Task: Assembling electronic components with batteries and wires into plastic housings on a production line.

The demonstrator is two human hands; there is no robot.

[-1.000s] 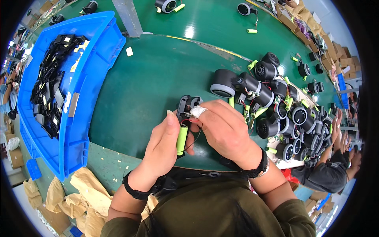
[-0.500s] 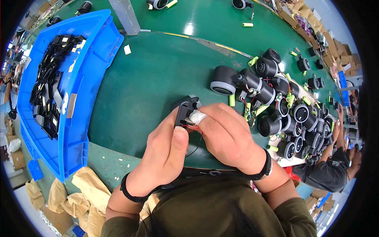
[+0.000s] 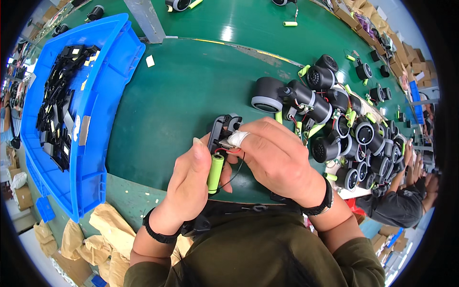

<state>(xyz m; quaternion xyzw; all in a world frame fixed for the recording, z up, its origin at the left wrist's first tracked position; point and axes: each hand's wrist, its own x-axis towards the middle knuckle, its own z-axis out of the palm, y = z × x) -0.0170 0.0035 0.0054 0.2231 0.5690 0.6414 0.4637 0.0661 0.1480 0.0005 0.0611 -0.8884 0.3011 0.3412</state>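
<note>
Above the table, both hands work on a black plastic housing (image 3: 217, 132) with a hooked upper end. My left hand (image 3: 184, 189) is closed around its lower part, thumb pointing up along the side. A yellow-green cylindrical battery (image 3: 216, 173) hangs below the housing, against the left palm, with a red wire at its upper end. My right hand (image 3: 282, 160) pinches at the housing's inner side, where a small light-coloured part shows by the fingertips. White tape wraps one right finger. A thin black wire loops under that hand. Behind the housing, another dark rounded part is mostly hidden.
A blue bin (image 3: 79, 182) holding many black plastic pieces stands at the left. Black-and-grey cylindrical units (image 3: 319, 110) with batteries and wires are piled on the right. Brown paper bags (image 3: 112, 227) lie lower left. Another person (image 3: 399, 205) sits at the far right.
My left thumb has lifted off the housing and the left hand has shifted lower. The green battery, hidden before, now shows below the housing. My right hand stays at the housing.
</note>
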